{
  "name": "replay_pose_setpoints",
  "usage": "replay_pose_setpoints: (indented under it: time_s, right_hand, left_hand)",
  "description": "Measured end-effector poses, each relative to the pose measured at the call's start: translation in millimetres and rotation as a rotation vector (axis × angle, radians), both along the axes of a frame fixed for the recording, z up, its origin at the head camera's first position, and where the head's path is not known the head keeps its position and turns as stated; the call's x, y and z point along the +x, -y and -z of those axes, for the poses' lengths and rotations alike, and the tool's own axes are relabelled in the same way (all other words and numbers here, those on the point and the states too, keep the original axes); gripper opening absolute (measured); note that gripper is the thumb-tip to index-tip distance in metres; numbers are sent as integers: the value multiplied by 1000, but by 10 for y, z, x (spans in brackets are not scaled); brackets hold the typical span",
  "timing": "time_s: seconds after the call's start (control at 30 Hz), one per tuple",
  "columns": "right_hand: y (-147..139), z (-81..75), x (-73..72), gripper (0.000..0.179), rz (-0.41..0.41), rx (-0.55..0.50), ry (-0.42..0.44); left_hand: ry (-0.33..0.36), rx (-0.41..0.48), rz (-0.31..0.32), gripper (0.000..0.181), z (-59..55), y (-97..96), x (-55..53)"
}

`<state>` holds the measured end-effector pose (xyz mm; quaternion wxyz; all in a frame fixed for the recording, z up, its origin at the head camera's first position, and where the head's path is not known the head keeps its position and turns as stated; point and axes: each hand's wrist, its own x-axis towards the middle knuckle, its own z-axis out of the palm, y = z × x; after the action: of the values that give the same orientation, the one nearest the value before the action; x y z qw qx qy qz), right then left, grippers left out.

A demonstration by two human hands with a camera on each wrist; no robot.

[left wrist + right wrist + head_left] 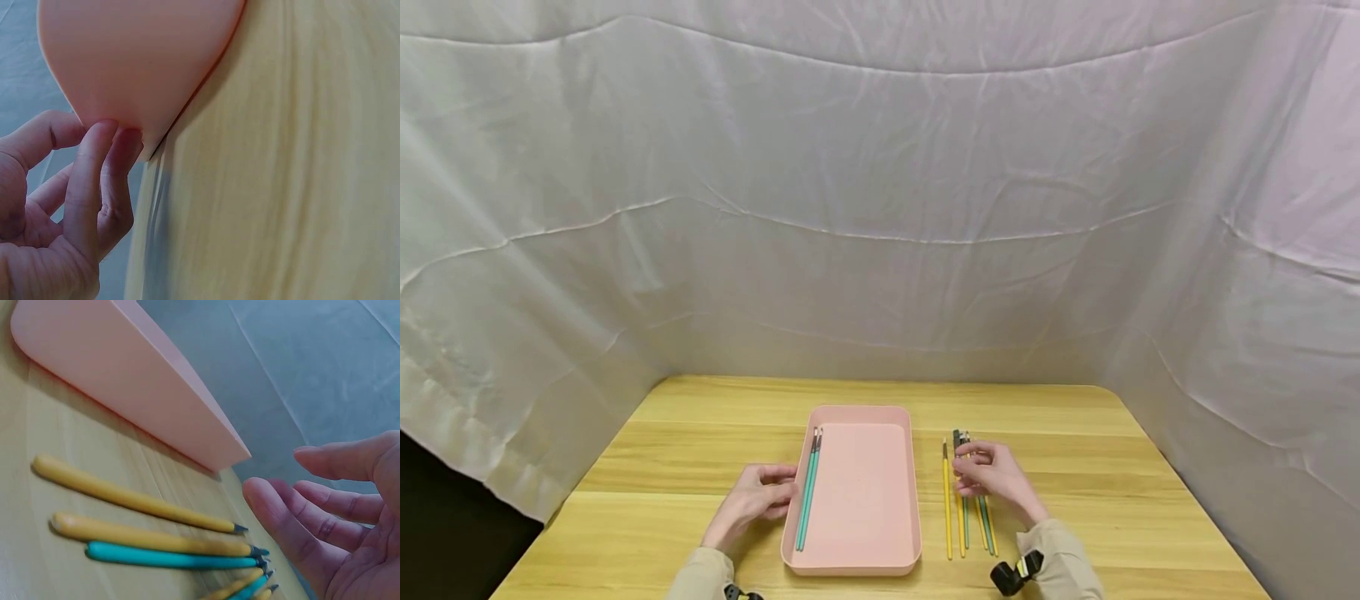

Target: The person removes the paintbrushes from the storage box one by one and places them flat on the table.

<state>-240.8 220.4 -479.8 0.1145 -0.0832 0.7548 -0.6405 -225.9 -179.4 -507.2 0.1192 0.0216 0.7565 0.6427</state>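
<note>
My left hand (752, 502) is at the left side of a pink tray (868, 562). Its fingertips touch the tray's outer wall (144, 56), with the fingers loosely bent. Inside the tray, two teal paintbrushes (808, 492) lie side by side along the left wall, bristles toward the far end. My right hand (996, 475) hovers above a group of yellow and teal paintbrushes on the table and covers part of them. In the right wrist view the thumb and fingers stand apart, with nothing between them. A yellow paintbrush (947, 500) lies leftmost in that group.
The wooden table (700, 433) carries the tray and the loose brushes, which lie a short way right of the tray. Grey-white curtains (880, 292) hang behind the table and at both sides. A small black device (1017, 575) is strapped to the right wrist.
</note>
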Motion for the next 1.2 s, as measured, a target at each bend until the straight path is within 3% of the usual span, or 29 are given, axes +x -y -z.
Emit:
replay_pose_setpoints:
  time_s: [0.63, 1.2]
  right_hand:
    - [485, -27, 21, 44, -64, -35, -23]
    - [1009, -152, -6, 41, -97, -37, 31]
  left_hand:
    - [-1, -9, 1, 50, -6, -2, 11]
    - [-10, -12, -13, 49, -23, -3, 18]
